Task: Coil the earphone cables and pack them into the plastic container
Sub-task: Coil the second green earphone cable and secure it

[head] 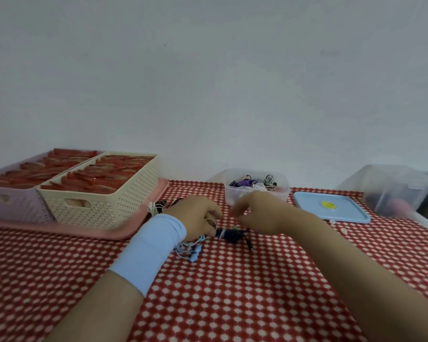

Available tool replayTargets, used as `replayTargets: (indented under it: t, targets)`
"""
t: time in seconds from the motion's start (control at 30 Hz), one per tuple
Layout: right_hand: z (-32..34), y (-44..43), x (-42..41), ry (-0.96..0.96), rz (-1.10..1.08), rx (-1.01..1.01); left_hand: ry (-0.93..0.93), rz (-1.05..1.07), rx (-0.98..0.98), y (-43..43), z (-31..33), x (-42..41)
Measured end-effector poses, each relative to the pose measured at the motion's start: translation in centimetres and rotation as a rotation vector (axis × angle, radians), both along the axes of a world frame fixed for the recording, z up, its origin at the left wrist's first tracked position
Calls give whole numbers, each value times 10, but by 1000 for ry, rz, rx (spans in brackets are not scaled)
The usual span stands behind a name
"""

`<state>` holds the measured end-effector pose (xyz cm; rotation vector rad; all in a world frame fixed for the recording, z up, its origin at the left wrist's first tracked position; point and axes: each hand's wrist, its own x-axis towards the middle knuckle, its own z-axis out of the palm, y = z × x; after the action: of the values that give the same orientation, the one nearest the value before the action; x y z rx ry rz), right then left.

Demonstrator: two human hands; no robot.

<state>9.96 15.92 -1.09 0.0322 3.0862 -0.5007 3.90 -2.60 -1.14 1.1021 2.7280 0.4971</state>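
Note:
A coiled dark blue earphone cable point(230, 235) lies between my hands on the red patterned tablecloth, a pale band around one end. My left hand point(198, 215) is closed on that banded end. My right hand point(257, 214) hovers over the other end with fingers curled; whether it touches the cable is hidden. A loose light blue earphone cable point(190, 249) lies under my left wrist. Behind my hands stands the clear plastic container point(232, 196) holding several coiled cables point(255, 182). More tangled cables point(162, 204) lie left of my left hand.
A light blue lid point(331, 209) lies right of the container. A larger clear box point(391, 191) stands at the far right. At the left, a cream basket point(104, 201) and a pinkish basket point(13, 203) of red items sit on a pink tray point(59, 227).

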Motion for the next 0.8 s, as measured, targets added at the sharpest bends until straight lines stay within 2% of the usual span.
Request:
replayTargets:
  t: [0.13, 0.23, 0.3, 0.37, 0.43, 0.6, 0.8]
  targets:
    - [-2, -19, -9, -193, 164, 12, -16, 22, 174, -12, 4, -5]
    - [4, -23, -15, -269, 173, -20, -54, 30, 186, -23, 10, -12]
    - [8, -25, -17, -310, 169, -52, -113, 26, 38, -30, 14, -17]
    - [9, -31, -21, -279, 173, -85, -83, 32, -178, -34, 13, -20]
    - [3, -40, -27, -230, 156, -125, -54, 31, -240, -34, 10, -23]
    - [-10, -56, -42, -181, 160, -17, -126, 29, -100, -40, 11, -27]
    - [-8, -55, -45, -189, 180, -173, -292, -15, 167, -49, 18, -30]
